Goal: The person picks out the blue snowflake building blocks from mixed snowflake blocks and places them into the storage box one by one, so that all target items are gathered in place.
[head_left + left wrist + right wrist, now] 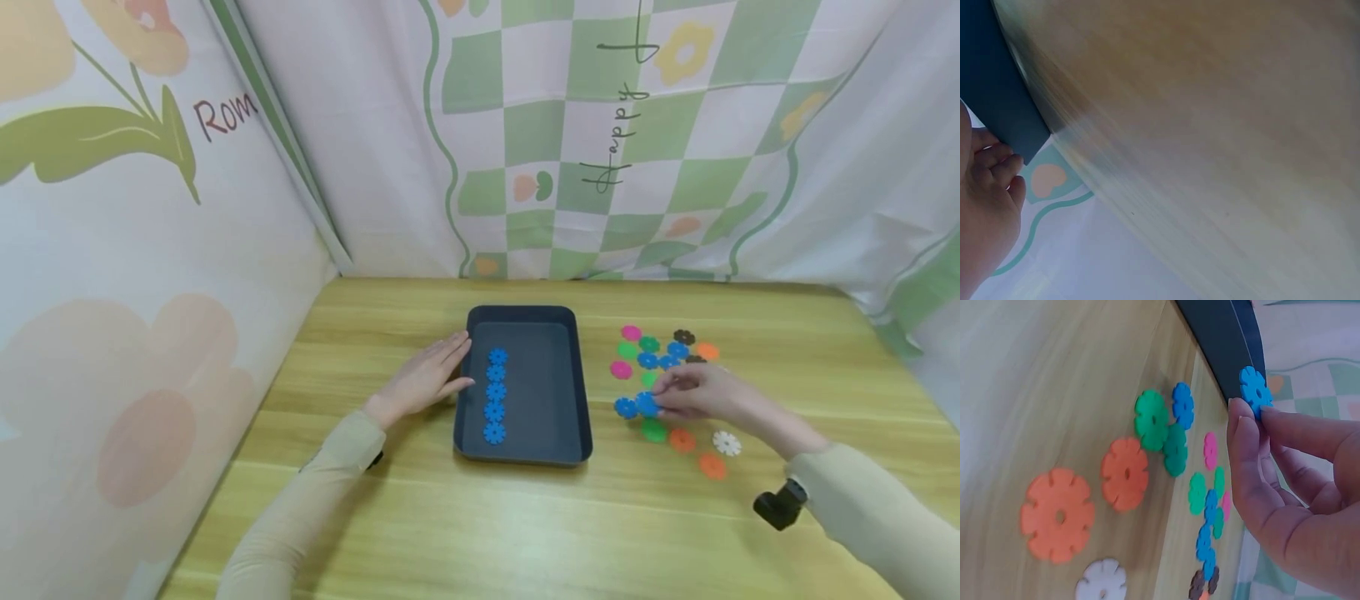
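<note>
My right hand (693,392) pinches a blue snowflake disc (1252,389) between thumb and fingertips, raised above the table. Below it, another blue disc (626,407) lies on the wood. The left hand (427,373) rests against the left side of a dark grey tray (551,392), fingers stretched out to its rim and thumb apart from them. In the left wrist view, that hand's fingers (1000,159) touch the tray wall. Inside the tray, several blue discs (495,391) form a column along the left side.
Loose discs lie right of the tray: green (654,431), orange (682,440), white (726,442), pink (620,369), brown (683,337) and more blue (647,360). A printed curtain (540,133) hangs behind the wooden table (525,533), and another covers the left side.
</note>
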`<state>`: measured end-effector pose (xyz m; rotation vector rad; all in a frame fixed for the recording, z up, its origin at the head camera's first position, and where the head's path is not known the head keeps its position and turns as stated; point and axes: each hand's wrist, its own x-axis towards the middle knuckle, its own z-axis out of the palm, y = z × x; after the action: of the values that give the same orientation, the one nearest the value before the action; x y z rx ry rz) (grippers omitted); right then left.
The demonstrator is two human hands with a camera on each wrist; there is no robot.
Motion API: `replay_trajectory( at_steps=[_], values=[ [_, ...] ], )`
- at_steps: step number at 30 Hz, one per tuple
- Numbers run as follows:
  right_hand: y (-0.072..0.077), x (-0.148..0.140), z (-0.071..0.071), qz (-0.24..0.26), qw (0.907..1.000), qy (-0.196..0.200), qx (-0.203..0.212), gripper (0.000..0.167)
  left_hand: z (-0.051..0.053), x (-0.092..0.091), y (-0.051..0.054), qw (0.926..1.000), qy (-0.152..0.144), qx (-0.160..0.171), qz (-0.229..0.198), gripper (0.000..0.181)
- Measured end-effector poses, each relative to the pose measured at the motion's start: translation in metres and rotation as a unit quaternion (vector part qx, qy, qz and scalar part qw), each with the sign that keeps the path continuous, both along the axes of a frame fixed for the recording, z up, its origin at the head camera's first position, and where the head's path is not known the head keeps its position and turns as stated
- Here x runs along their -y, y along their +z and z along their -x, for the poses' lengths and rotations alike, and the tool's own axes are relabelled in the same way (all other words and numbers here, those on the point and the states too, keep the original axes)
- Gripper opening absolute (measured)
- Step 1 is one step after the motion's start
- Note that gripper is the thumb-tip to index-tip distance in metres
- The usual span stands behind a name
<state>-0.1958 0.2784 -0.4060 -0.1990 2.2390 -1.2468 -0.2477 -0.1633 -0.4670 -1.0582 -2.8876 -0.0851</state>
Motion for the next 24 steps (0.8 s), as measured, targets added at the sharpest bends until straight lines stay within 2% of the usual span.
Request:
replay_trajectory(
  at_steps=[7, 12, 18, 24],
  values=[
    [0.007, 0.030, 0.008, 0.003, 1.0000, 0.000, -0.007, 0.029, -0.001, 0.000, 0.001, 1.0000, 0.003, 0.007, 0.000, 0.071],
    [0.009, 0.051, 0.013, 0.023, 0.9997, 0.003, 0.007, 0.028, -0.001, -0.001, 0.002, 1.0000, 0.004, 0.007, 0.003, 0.071],
    [0.013, 0.079, 0.019, 0.037, 0.9990, 0.026, 0.004, 0.027, 0.000, -0.001, 0.001, 0.9999, 0.005, 0.011, 0.003, 0.071],
    [0.008, 0.106, 0.023, 0.034, 0.9980, 0.052, -0.016, 0.021, -0.001, 0.000, 0.002, 0.9999, 0.001, 0.012, 0.000, 0.071]
  ],
)
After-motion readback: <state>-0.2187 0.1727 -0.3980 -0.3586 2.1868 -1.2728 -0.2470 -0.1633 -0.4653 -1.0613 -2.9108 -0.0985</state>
